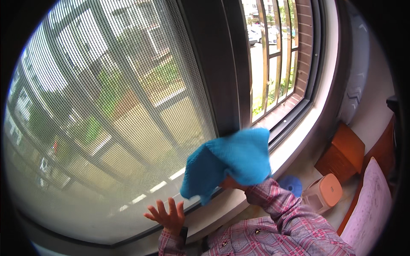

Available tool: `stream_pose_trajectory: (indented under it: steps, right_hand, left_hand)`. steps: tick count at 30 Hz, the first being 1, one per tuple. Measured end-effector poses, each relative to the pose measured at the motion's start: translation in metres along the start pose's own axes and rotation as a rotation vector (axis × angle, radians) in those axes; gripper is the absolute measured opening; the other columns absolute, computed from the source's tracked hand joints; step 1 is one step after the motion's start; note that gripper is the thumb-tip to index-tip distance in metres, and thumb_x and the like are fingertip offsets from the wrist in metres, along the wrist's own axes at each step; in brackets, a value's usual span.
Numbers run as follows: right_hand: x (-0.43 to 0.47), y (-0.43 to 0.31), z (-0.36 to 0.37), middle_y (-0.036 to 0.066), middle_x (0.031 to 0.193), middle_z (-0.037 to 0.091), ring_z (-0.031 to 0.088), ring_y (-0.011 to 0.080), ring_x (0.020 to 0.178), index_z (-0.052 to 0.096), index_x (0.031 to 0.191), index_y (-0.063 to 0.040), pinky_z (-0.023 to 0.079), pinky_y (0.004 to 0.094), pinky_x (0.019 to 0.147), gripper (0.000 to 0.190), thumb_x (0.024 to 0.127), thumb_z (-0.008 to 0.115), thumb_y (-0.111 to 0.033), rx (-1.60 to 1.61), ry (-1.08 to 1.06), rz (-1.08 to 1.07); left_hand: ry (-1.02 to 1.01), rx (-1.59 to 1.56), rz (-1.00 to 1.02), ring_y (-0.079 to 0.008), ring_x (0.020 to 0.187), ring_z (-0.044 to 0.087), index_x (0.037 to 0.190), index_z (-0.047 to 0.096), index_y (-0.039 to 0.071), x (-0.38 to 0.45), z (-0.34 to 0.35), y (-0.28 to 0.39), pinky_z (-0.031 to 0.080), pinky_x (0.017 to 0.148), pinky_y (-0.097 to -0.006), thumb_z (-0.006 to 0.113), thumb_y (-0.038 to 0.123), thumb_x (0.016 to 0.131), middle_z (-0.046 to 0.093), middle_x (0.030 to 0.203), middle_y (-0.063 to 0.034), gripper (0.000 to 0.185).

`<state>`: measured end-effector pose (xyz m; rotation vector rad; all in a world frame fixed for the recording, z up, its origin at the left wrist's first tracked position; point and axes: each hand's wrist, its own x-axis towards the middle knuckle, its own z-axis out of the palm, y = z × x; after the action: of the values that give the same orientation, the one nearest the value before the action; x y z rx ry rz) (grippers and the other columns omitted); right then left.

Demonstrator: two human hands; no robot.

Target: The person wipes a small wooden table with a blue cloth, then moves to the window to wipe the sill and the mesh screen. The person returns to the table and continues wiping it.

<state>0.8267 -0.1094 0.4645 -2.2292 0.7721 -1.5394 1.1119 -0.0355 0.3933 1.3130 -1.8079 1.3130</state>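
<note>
A blue cloth (241,155) drapes over my right hand (231,184), which grips it from beneath; most of the fingers are hidden. The cloth is against or just in front of the dark window frame (221,73), near its lower end; contact cannot be told. My left hand (168,214) is raised with its fingers spread and holds nothing. It is close to the lower part of the mesh window screen (128,153); whether it touches the mesh is unclear.
To the right, a window opening (256,76) shows metal bars (265,64) outside. A pale sill (298,140) runs below it. Beyond my right sleeve are a pink plastic stool (330,192), a blue round object (291,185), a reddish-brown wooden box (341,153) and a pink pillow (368,204).
</note>
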Motion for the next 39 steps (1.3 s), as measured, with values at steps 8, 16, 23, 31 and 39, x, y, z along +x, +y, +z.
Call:
stream_pose_trajectory:
  steps: [8,16,23,31,39]
  right_hand:
    - [0.013,0.059,0.026,0.013,0.153,0.028,0.029,0.0298,0.141,0.020,0.151,-0.009,0.017,0.0468,0.119,0.077,0.091,0.062,-0.036,0.109,0.181,0.071]
    - [-0.084,0.073,0.086,0.017,0.147,0.038,0.034,0.0279,0.139,0.032,0.146,-0.007,0.024,0.0442,0.116,0.069,0.091,0.063,-0.036,-0.072,0.368,0.185]
    - [-0.098,0.080,0.073,0.011,0.138,0.045,0.043,0.0268,0.129,0.034,0.142,-0.007,0.032,0.0439,0.111,0.053,0.101,0.042,-0.039,0.429,0.254,0.302]
    - [-0.145,0.061,0.112,0.016,0.130,0.050,0.043,0.0323,0.125,0.045,0.132,-0.005,0.031,0.0455,0.109,0.039,0.097,0.046,-0.024,-0.587,0.299,0.479]
    - [-0.131,0.021,0.096,0.016,0.108,0.059,0.057,0.0354,0.100,0.055,0.115,-0.004,0.046,0.0411,0.089,0.040,0.077,0.068,-0.011,-0.645,-0.001,0.548]
  left_hand:
    - [-0.060,-0.065,0.028,-0.0416,0.146,0.008,0.146,0.036,0.021,-0.010,-0.001,-0.004,0.000,0.111,-0.0675,0.057,0.051,0.091,0.020,0.156,-0.0167,0.066]
    - [-0.063,-0.140,-0.019,-0.0444,0.146,0.002,0.150,0.030,0.021,-0.014,0.000,-0.015,-0.003,0.110,-0.0694,0.070,0.048,0.083,0.014,0.158,-0.0167,0.082]
    - [0.042,-0.221,0.005,-0.0464,0.145,0.009,0.143,0.043,0.021,-0.014,0.006,-0.017,-0.002,0.112,-0.0654,0.066,0.042,0.087,0.029,0.152,-0.0180,0.064]
    - [0.069,-0.281,0.090,-0.0447,0.146,0.007,0.139,0.049,0.017,-0.022,0.019,-0.016,-0.007,0.114,-0.0599,0.066,0.037,0.088,0.029,0.152,-0.0222,0.057]
    - [0.085,-0.287,0.117,-0.0394,0.147,0.003,0.139,0.048,0.020,-0.018,0.024,-0.016,-0.011,0.113,-0.0591,0.067,0.041,0.087,0.026,0.154,-0.0181,0.060]
